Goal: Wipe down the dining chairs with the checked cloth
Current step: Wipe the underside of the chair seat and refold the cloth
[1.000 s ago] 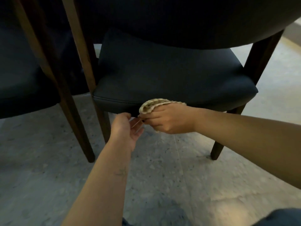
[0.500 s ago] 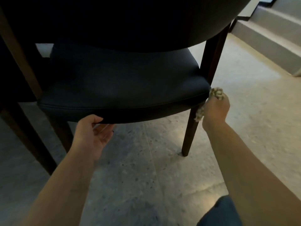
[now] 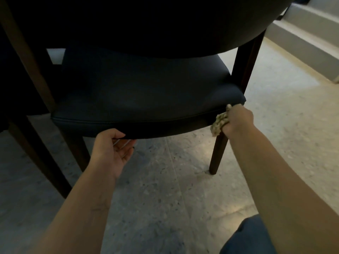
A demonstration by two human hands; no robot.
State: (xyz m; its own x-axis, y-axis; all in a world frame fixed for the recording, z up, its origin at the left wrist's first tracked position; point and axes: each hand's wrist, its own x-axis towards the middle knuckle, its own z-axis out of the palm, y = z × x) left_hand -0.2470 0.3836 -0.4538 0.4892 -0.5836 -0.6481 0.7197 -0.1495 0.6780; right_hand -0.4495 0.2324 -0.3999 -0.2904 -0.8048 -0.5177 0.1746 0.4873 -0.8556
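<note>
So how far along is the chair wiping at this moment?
Nothing can be confirmed as finished; no surface visibly shows wiping. In hand: the right hand grips the checked cloth at the seat's front right corner, while the left hand rests under its front edge. The neighbouring chair looks untouched.

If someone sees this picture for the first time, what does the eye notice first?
First, the dark padded chair seat filling the middle of the view. Then the right hand gripping the bunched checked cloth against the seat's right front corner, by the wooden leg. The left hand reaches under the seat's front edge, palm up.
</note>
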